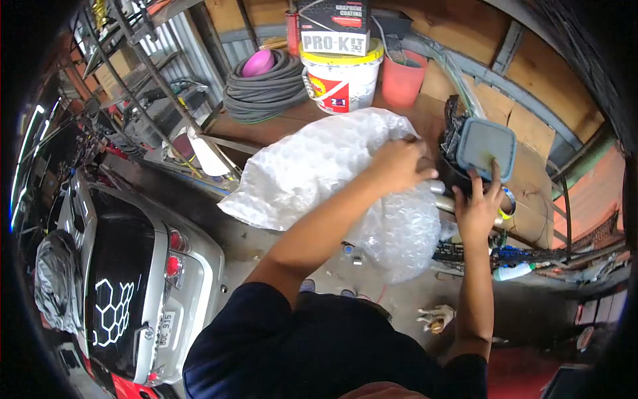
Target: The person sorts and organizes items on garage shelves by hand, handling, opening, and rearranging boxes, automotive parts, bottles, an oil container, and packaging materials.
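A large sheet of bubble wrap (312, 166) lies bunched over the front of the wooden bench and hangs down past its edge. My left hand (402, 165) rests at the wrap's upper right part, fingers bent; what they hold, if anything, is hidden. At the right, my right hand (480, 203) has its fingers spread, with fingertips on the lower edge of a grey square lid (487, 147). Beneath and beside that hand are a pale metallic tube (446, 203) and a roll of yellow tape (508, 203). Black plastic (453, 130) sits left of the lid.
Behind the wrap stand a coiled hose (262, 90) with a pink bowl (258, 64), a white bucket (342, 83) bearing a box (334, 26), and a red container (403, 80). A silver car (199, 266) is at the left; a small animal (436, 319) is on the floor.
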`<state>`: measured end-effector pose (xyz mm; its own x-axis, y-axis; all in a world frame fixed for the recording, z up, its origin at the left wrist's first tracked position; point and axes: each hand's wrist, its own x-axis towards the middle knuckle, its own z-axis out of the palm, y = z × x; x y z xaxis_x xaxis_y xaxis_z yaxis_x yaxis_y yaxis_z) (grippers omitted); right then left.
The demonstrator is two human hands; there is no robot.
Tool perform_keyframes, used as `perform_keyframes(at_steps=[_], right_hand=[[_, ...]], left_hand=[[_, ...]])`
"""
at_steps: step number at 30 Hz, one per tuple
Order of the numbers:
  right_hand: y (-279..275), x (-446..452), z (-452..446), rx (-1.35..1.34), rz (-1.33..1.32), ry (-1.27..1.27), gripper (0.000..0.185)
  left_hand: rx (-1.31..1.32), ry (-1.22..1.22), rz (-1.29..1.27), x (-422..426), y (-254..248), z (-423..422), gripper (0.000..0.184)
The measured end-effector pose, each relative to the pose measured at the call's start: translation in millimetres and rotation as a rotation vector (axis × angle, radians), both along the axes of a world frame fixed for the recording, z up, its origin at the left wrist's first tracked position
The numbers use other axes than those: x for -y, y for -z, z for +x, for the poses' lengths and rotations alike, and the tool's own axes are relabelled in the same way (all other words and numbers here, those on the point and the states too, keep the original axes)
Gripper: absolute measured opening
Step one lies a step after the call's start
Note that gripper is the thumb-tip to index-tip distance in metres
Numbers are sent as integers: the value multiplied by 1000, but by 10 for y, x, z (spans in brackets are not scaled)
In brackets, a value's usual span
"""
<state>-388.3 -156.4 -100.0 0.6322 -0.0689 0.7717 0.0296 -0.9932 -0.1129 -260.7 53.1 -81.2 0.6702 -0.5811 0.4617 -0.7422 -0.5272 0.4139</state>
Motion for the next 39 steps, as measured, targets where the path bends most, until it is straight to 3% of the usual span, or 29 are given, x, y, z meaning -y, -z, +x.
perform_keyframes(at_steps=[2,5,6,9,17,21,26,29,30,34,35,36,39], right_hand=[[1,-1,79,-15,7,-4,46],[6,104,304,-35,36,-18,41],[31,155,400,-34,56,-35,40],[-113,171,667,-78,62,-28,42],[-210,-98,2042,-171,134,186,53],[-245,-37,2444,-161,49,190,58],[-317,177,2055,-343,-25,64,60],[-343,544,1684,-140,125,-218,61],[-504,662,1406,-283,193,-29,60],[-490,1620,325,-648,196,307,73],[-499,1574,105,-808,-19,404,81],[-463,1666,21,-1001,146,287,84],[-165,1818,-27,-775,405,172,85]], left_hand=[[-50,-34,-65,-210,-145,-120,54],[-101,-58,-170,-404,-90,-12,49],[-5,-27,-249,-439,-44,28,45],[-112,-33,-338,-507,18,50,42],[-65,-27,-420,-483,105,18,36],[-32,-41,-442,-487,87,35,33],[-87,-76,-411,-479,122,-18,27],[-76,-68,-405,-465,103,-30,26],[-40,-46,-416,-454,191,35,26],[-139,-40,-423,-413,178,36,28],[-140,-56,-390,-396,109,4,28],[-137,-79,-356,-412,68,-27,28],[-118,-95,-428,-404,48,-58,30]])
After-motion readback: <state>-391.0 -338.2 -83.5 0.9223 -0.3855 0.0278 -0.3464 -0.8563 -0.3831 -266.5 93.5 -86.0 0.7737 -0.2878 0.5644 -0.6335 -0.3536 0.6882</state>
